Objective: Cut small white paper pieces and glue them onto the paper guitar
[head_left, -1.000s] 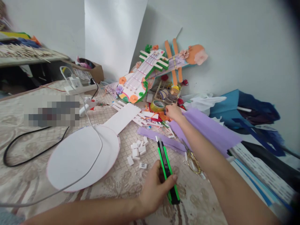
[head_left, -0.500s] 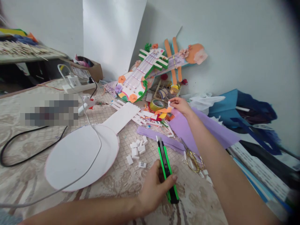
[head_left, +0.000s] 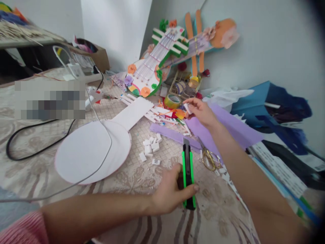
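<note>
My left hand (head_left: pixel 169 194) is wrapped tight around the green-and-black plastic utility knife (head_left: pixel 188 171), thumb pressed along its side. The slim handle runs straight away from me, with the grey metal tip at the far end. Whether its near end touches the cloth, I can't tell. It sits low over the beige patterned woven tablecloth (head_left: pixel 132 181), in front of me and a bit right of centre. My right hand (head_left: pixel 201 112) is well apart from it, stretched out further back, and it's pinching a small white rectangular chip (head_left: pixel 188 108) between thumb and fingertips. That hand hovers above the wide lilac paper sheet (head_left: pixel 228 127), which is soft and slightly creased. Just beside it a long lilac paper strip (head_left: pixel 172 135) lies flat. A pair of gold-handled scissors (head_left: pixel 210 159) rests between my two hands, at the edge of that strip. To the left lies a big flat white foam-board cutout shaped like a guitar (head_left: pixel 88 152), with a smooth round body and a straight neck. A thin grey cable (head_left: pixel 105 135) curves across it. A scatter of little white foam blocks (head_left: pixel 151 147) sits near the body's edge. Further back I see a glossy yellowish roll of tape (head_left: pixel 172 101). Behind it a decorated paper guitar model with orange flowers and green trim (head_left: pixel 152 66) leans on the pale wall.
</note>
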{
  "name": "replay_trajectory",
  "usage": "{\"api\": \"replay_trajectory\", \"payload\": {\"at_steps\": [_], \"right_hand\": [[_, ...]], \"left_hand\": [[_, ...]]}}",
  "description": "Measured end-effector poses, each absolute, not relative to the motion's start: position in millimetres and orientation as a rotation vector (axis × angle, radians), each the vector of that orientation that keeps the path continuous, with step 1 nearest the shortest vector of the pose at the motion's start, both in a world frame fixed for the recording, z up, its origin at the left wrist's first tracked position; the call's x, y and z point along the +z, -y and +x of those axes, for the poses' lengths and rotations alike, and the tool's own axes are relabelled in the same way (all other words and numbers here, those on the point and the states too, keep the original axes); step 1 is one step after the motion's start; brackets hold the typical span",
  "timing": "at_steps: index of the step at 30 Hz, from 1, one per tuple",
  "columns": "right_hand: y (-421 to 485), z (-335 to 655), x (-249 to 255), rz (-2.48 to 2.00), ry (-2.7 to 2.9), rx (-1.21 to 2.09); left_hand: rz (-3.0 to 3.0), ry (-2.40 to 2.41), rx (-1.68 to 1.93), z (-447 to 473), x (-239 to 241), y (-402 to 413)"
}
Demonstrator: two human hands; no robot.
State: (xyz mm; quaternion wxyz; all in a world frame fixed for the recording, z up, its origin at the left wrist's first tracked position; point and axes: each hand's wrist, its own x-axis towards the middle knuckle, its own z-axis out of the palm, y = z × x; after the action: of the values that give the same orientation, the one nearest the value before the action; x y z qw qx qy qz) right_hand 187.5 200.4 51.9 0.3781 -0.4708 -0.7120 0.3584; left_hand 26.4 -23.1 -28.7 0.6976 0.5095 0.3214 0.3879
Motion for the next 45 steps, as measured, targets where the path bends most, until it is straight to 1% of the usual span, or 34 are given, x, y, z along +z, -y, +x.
{"api": "replay_trajectory", "payload": {"at_steps": [2,6,8,10,12,15,18,21,26,30,32,34,36,38,40,45], "right_hand": [[-159,183,40,-1.207,1.875,0.992],[-83,189,13,-1.343,1.748,1.089],[-56,193,1,-1.338,1.733,1.171],[-36,190,-8,-1.389,1.720,1.166],[-22,180,-15,-1.457,1.731,1.051],[-13,162,-26,-1.454,1.758,1.044],[-10,157,-31,-1.422,1.819,0.853],[-5,171,-29,-1.508,1.702,0.704],[22,203,-25,-1.585,1.451,0.877],[34,207,-29,-1.586,1.469,0.913],[35,201,-32,-1.534,1.600,0.831],[33,192,-35,-1.514,1.751,0.674],[28,185,-37,-1.482,1.902,0.625],[17,181,-35,-1.442,1.992,0.507],[-5,183,-26,-1.409,2.011,0.279],[-67,197,13,-1.399,1.882,0.050]], "left_hand": [[1.142,-0.701,0.850,25,-25,25],[1.134,-0.695,0.850,24,-21,29],[1.181,-0.700,0.849,24,-22,30],[1.235,-0.696,0.840,24,-23,32],[1.301,-0.699,0.810,22,-23,33],[1.412,-0.734,0.740,20,-22,36],[1.451,-0.723,0.689,19,-21,38],[1.428,-0.729,0.658,20,-21,37],[1.417,-0.732,0.637,21,-20,36],[1.460,-0.723,0.637,20,-21,38],[1.505,-0.696,0.645,20,-21,40],[1.530,-0.684,0.636,20,-22,42],[1.521,-0.701,0.624,21,-23,42],[1.489,-0.711,0.633,21,-23,42],[1.457,-0.708,0.656,21,-22,41],[1.320,-0.679,0.742,22,-17,37]]}}
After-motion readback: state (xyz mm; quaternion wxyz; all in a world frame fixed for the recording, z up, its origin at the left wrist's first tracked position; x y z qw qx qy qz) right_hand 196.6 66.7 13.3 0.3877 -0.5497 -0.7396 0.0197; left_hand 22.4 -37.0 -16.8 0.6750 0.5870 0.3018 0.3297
